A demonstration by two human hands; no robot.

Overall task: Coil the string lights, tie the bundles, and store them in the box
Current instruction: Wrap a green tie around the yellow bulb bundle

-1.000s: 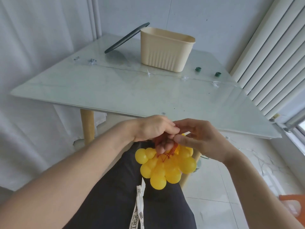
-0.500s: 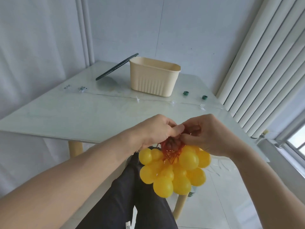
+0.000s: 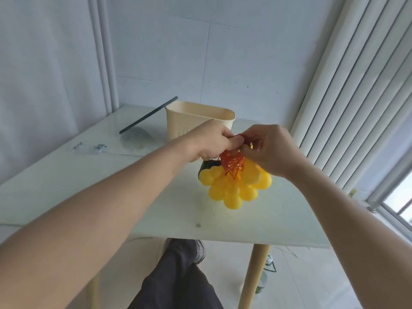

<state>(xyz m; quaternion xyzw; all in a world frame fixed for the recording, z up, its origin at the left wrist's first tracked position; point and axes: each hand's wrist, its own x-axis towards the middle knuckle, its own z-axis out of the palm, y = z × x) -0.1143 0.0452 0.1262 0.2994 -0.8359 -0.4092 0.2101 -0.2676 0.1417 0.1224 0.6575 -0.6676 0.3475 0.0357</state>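
A bundle of string lights (image 3: 235, 186), with yellow ball bulbs and orange-red wire gathered at the top, hangs above the glass table (image 3: 66, 186). My left hand (image 3: 208, 141) and my right hand (image 3: 270, 150) both pinch the wire at the top of the bundle, fingertips close together. A dark piece shows just left of the bulbs, under my left hand. The beige ribbed box (image 3: 196, 119) stands open on the table right behind my hands, partly hidden by my left hand.
A dark flat lid (image 3: 148, 114) leans against the box's left side. Small clear bits (image 3: 99, 147) lie at the table's left. A wall and curtain stand behind; vertical blinds (image 3: 356, 85) and a window are to the right. My dark-trousered legs and a bottle (image 3: 264, 279) are below the table.
Both hands have lifted the bundle up from my lap and forward over the table, toward the box. My head has tilted up, so more wall shows.
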